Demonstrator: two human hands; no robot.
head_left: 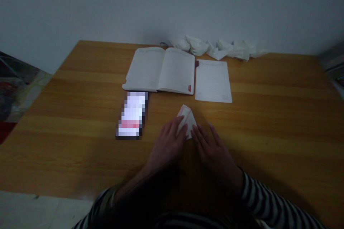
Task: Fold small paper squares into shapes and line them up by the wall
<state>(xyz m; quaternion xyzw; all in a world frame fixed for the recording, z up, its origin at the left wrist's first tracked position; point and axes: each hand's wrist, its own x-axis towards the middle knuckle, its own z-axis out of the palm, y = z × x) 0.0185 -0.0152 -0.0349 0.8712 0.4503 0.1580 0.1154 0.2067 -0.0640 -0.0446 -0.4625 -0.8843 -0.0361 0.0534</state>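
Tabletop (268, 132): folded paper (190, 121) lengthwise, tip toward wall (172, 7)

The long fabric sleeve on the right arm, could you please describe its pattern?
The long fabric sleeve has dark and pale stripes, shown best in the head view.

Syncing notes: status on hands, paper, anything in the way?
Left hand on folded paper. Right hand at its right edge. Phone off left, not in the way.
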